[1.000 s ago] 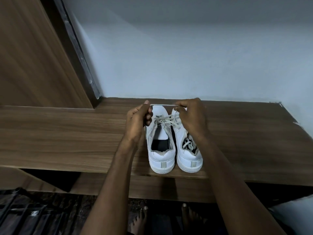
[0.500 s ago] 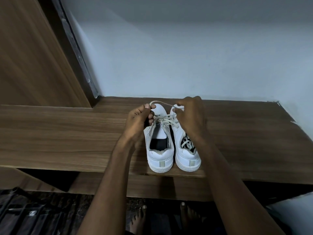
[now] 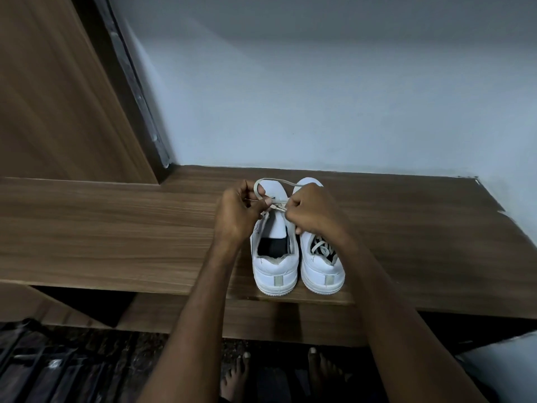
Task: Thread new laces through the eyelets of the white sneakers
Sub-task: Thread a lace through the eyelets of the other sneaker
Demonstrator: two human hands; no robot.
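Two white sneakers stand side by side on a wooden shelf (image 3: pixel 116 228), heels toward me. Over the left sneaker (image 3: pixel 274 269), my left hand (image 3: pixel 238 212) pinches one part of its off-white lace (image 3: pixel 268 181), which arcs in a loop above the toe. My right hand (image 3: pixel 312 210) pinches the other part of that lace close to the tongue. The two hands nearly touch above the upper eyelets. The right sneaker (image 3: pixel 324 270) has a loose lace lying inside its opening; my right hand and forearm hide its front part.
The shelf's front edge runs just below the heels. A wooden panel (image 3: pixel 58 97) rises at the left and a pale wall (image 3: pixel 319 97) stands behind. Bare feet (image 3: pixel 235 373) show on the dark floor below, and a dark metal rack (image 3: pixel 43 370) sits at bottom left.
The lace was stretched straight between my hands. My hands have come together over the left sneaker, and the lace now curves in a slack loop above the toe.
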